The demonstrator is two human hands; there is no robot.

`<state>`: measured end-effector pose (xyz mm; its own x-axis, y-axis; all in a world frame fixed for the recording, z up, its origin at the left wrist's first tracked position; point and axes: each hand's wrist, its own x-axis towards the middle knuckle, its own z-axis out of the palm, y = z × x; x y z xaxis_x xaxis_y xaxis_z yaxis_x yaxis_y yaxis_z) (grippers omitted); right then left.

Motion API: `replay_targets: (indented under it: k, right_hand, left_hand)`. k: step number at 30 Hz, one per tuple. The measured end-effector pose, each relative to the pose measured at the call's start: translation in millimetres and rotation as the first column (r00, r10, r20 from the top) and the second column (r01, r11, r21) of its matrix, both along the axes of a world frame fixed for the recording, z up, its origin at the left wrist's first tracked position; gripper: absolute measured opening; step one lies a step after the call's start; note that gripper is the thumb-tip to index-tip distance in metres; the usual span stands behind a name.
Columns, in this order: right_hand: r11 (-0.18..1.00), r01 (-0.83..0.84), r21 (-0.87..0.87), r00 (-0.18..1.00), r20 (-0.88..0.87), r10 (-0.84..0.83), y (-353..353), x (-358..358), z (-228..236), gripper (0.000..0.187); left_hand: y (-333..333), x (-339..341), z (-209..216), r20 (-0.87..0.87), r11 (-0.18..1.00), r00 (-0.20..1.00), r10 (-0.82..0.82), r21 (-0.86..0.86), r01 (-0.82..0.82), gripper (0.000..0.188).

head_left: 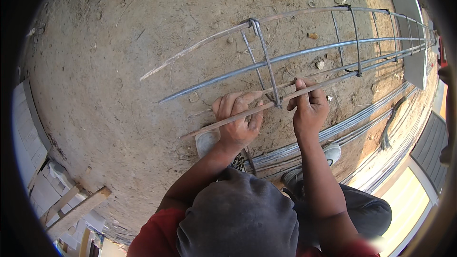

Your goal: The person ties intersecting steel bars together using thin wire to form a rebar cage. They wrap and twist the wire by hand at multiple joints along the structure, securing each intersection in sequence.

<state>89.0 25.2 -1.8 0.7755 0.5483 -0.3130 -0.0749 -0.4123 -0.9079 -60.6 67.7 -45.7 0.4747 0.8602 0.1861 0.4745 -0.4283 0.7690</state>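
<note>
A long cage of thin steel rods stretches from the middle of the view to the far right, with square wire stirrups (pixel 268 62) spaced along it. My left hand (pixel 235 116) is closed round the near steel rod (pixel 202 129) close to its free end, its fingers reaching toward the rod behind. Just right of the nearest stirrup's bottom corner, my right hand (pixel 309 112) grips the same near rod, thumb on top and fingers curled. Whether it also pinches a thin tie wire is hidden. Beyond both hands run a bluish rod (pixel 209 84) and a brownish top rod (pixel 185 53).
A grey board (pixel 408 33) stands across the cage's far end. Loose steel rods (pixel 354 121) lie on the ground at right, beside a bundle of tie wire (pixel 388 131). Small stones (pixel 320 65) dot the dirt. Wooden planks (pixel 78 212) and pale blocks (pixel 28 133) sit at left.
</note>
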Motion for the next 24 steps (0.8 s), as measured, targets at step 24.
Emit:
replay_targets:
  k: [24]
  right_hand:
    - [0.980, -0.074, -0.184, 0.986, 0.131, 0.099, 8, 5, -8, 0.018]
  left_hand:
    - [-33, -15, 0, 0.210, 0.367, 0.886, 0.412, -0.929, 0.050, 0.027]
